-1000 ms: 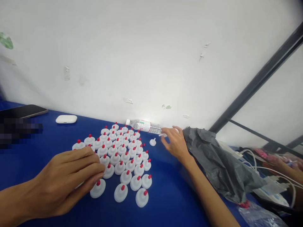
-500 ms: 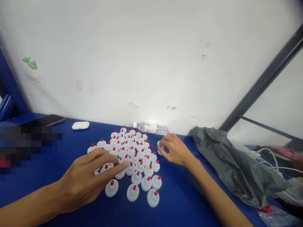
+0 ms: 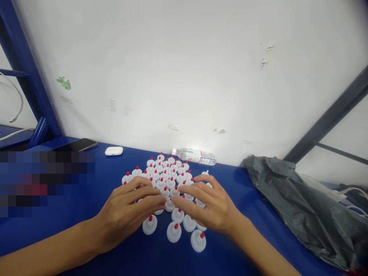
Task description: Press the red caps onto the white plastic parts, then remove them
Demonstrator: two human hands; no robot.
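Red-tipped white plastic caps (image 3: pixel 173 234) stood on the blue tabletop (image 3: pixel 109 174), tips up, in a dense cluster between and beneath the two hands; at the near edge, three were set slightly apart from the pack. Left hand (image 3: pixel 126 207): fingers loosely bent and held close together over the cluster's left part; undersides hidden, so whether a cap was pinched or touched could not be told. Right hand (image 3: pixel 215 207): fingers spread and half curved over the right part, nothing seen gripped; contact with the caps below could not be confirmed. Fingertips of both hands were brought near one another above the middle, with a narrow gap left between. Beyond the right fingers, a white nozzle without a red tip (image 3: pixel 206 172) was partly seen. Handling, as judged: light pressure was called for, applied low on the round white bodies rather than on the tall red tips, by which a cap could easily be tilted. Even, slow movement from both sides was favoured, since a push at one edge could be passed through touching neighbours. Fingers were best kept shallow, so that tips were not snagged by knuckles. Clearance was judged needed at the rear, where the clear plastic bottle (image 3: pixel 193 155) lay on its side just behind the cluster.
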